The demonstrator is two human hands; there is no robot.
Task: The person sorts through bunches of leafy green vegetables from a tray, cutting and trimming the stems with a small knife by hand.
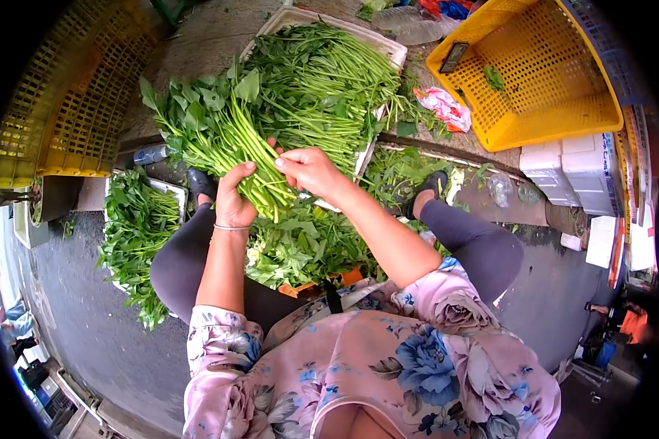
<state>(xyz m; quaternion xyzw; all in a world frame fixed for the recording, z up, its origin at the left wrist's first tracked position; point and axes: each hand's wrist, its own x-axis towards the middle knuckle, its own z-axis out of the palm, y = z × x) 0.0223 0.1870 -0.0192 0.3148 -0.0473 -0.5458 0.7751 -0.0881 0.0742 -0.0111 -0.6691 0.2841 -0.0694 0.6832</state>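
Bunch: leafy green stalks (223, 139) are being held up between the knees — leaves fanning to the upper left, cut stem ends pointing down to the right, toward the lap.
Left hand: the left hand (234, 196) is wrapping around the lower stems of the bunch, fingers clenched on them, a thin bracelet (231, 228) sitting at the wrist.
Right hand: the right hand (311, 170) is pinching the same stems from the other side, just beside the left hand, thumb and fingers closing on the stalks.
Tray: a white tray (388, 45) is lying beyond the hands, piled with long thin-stemmed greens (322, 80); the held bunch is overlapping its near left corner in view.
Lap heap: more loose greens (300, 245) are lying below the hands, between the legs.
Left pile: another heap of leafy stalks (135, 234) is resting on a second tray by the left knee, on the pavement.
Crates: a yellow basket (534, 110) is standing at the upper right, nearly bare but for a small sprig inside; a second yellow crate (73, 102) is sitting at the upper left.
Boxes: white foam boxes (571, 172) are stacking up just below the right basket.
Clothing: the person is wearing a pink flowered top (388, 366) and dark leggings (476, 245).
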